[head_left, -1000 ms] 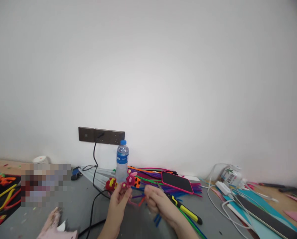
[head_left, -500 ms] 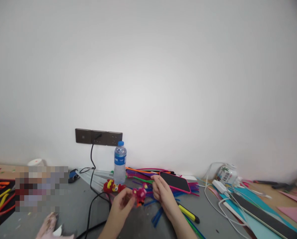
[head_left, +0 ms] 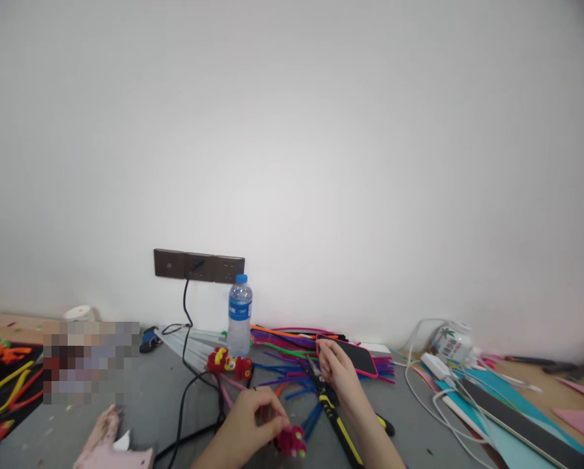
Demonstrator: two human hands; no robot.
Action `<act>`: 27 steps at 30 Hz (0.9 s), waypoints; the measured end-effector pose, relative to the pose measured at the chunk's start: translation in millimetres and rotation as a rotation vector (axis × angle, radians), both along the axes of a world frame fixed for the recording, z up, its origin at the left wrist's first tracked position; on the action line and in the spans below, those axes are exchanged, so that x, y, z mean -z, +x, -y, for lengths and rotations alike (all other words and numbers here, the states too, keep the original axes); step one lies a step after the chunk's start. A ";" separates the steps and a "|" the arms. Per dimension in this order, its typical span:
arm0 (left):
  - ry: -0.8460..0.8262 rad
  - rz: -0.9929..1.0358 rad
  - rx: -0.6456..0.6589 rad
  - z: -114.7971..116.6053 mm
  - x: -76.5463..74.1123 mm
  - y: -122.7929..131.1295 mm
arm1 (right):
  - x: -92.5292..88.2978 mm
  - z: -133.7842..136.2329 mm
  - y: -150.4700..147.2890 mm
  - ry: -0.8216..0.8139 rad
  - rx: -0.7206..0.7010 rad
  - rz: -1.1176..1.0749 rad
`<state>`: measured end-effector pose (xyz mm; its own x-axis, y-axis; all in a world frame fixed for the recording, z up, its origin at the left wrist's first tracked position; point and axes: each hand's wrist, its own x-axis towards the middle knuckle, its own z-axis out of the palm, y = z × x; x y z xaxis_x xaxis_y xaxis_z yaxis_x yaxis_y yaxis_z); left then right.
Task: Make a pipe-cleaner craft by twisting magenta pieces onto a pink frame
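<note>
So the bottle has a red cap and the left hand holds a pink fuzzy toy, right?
No: the head view shows the bottle has a blue cap, not red. The left hand does hold the pink fuzzy toy.

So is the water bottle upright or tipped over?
Upright. The water bottle stands on its base on the table, blue cap at the top, just below the wall socket strip.
</note>
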<state>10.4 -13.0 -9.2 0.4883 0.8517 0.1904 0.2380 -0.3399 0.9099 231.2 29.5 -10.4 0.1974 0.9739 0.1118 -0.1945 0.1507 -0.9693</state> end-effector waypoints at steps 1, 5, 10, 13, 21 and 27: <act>-0.017 0.018 0.017 0.6 -0.7 0.0 | 0.7 -0.6 0.6 0.001 0.006 0.025; -0.101 0.073 0.094 3.4 -1.2 0.0 | 5.4 -4.5 0.5 0.018 0.006 0.166; -0.232 -0.037 0.142 6.2 0.6 0.0 | 12.0 -3.1 -6.8 0.083 -0.016 0.432; -0.266 -0.049 0.144 6.8 3.0 0.0 | 16.5 0.2 -12.8 0.114 -0.035 0.591; -0.168 -0.105 0.002 4.9 3.4 0.6 | 21.1 5.6 -24.1 0.158 -0.118 1.060; 0.104 -0.300 -0.137 7.0 -1.2 -3.2 | 17.6 9.2 -29.9 0.188 -0.108 1.145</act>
